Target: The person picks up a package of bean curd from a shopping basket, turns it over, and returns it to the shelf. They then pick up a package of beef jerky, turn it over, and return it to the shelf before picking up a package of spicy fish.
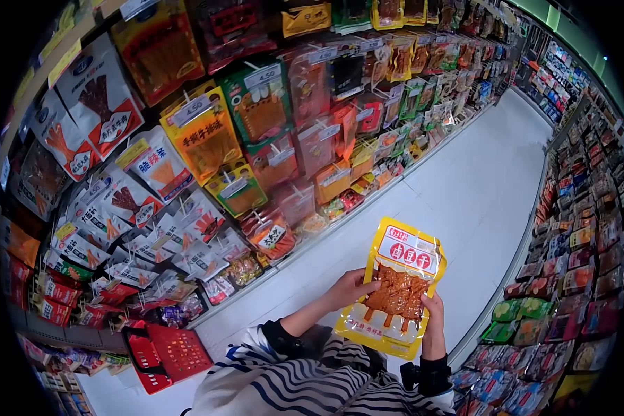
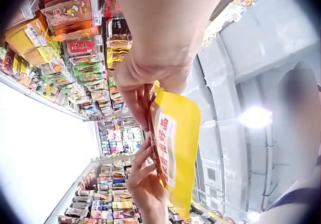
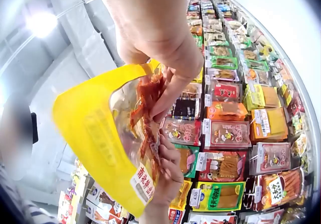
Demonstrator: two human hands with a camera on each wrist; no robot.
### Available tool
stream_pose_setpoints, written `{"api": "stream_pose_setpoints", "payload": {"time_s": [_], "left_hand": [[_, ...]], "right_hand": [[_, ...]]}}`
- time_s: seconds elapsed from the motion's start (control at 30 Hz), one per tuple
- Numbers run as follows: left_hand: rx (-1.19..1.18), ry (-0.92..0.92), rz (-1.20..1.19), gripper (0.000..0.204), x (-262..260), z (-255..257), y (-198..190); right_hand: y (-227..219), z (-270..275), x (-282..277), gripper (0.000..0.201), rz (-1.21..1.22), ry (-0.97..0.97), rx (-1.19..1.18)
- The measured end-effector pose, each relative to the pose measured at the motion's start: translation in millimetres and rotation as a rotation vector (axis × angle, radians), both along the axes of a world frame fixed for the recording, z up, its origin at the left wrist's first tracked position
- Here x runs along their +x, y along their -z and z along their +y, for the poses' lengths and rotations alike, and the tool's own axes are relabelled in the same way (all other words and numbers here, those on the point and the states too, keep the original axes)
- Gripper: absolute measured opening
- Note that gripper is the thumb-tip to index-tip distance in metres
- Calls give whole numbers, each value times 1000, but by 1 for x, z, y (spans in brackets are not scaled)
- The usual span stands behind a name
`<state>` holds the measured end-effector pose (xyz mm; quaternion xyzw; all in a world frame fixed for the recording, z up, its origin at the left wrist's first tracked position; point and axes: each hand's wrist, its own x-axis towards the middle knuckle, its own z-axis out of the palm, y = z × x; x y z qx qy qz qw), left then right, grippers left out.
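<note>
A yellow snack packet [image 1: 395, 291] with a clear window showing orange-brown strips is held up in front of me with both hands. My left hand [image 1: 353, 286] pinches its left edge, thumb on the front. My right hand [image 1: 434, 313] grips the right edge lower down. The left wrist view shows the yellow packet [image 2: 178, 148] edge-on between the left hand [image 2: 145, 88] and the right hand [image 2: 145, 181]. From the right wrist, the packet [image 3: 110, 138] fills the middle, with the right hand [image 3: 165, 53] above it and the left hand's fingers [image 3: 168, 171] below.
Hanging snack packets [image 1: 208, 132] fill the shelves on my left, and more packets [image 1: 575, 236] line the shelves on my right. A white floor aisle [image 1: 478, 187] runs ahead between them. A red shopping basket [image 1: 166, 353] sits at my lower left.
</note>
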<state>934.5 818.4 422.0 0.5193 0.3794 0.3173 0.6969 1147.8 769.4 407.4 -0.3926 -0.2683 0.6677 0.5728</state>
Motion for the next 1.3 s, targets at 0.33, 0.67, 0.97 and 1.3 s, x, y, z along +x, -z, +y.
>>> {"api": "stream_pose_setpoints", "payload": {"time_s": [0.33,0.67,0.97,1.3], "left_hand": [[109,-15,225,28,83,75,2],[201,-24,79,27,167,234,30],[199,-126,-88,26,238,375,8],[180,-310,-14,26,281,469,24]], "right_hand": [[16,84,89,38,65,-66,20],[7,236,176,41,-51,-82,45],[-9,387,239,40,29,-95,83],[14,526,288,40,35,-297,6]]}}
